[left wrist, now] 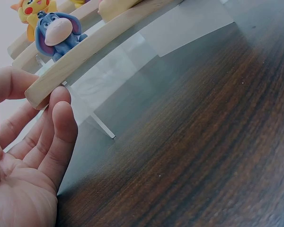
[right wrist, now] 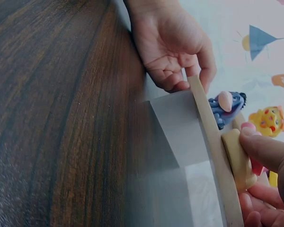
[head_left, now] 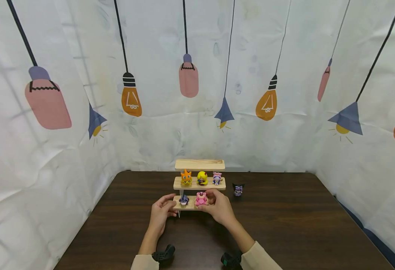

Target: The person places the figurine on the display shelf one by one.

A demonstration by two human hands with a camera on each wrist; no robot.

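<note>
A three-step display shelf (head_left: pixel 200 164) with wooden boards and clear supports stands on the table. My left hand (head_left: pixel 160 213) grips the left end of its lowest board (left wrist: pixel 97 45), thumb above and fingers below. Beside that thumb sits a blue-grey donkey figurine (head_left: pixel 184 200) with a pale muzzle. With thumb and fingers, my right hand (head_left: pixel 220 208) pinches a pink bear figurine (head_left: pixel 201 198) at the right part of the same board. Its cream base (right wrist: pixel 236 158) is at the board; the right wrist view does not settle whether it fully rests there.
On the middle board are an orange-eared yellow figurine (head_left: pixel 186 177), a yellow-haired figurine (head_left: pixel 202 178) and a pink-and-purple figurine (head_left: pixel 217 178). A dark-eared purple figurine (head_left: pixel 238 190) stands on the brown table (head_left: pixel 285 221), right of the shelf. A printed white curtain (head_left: pixel 157 142) surrounds the table.
</note>
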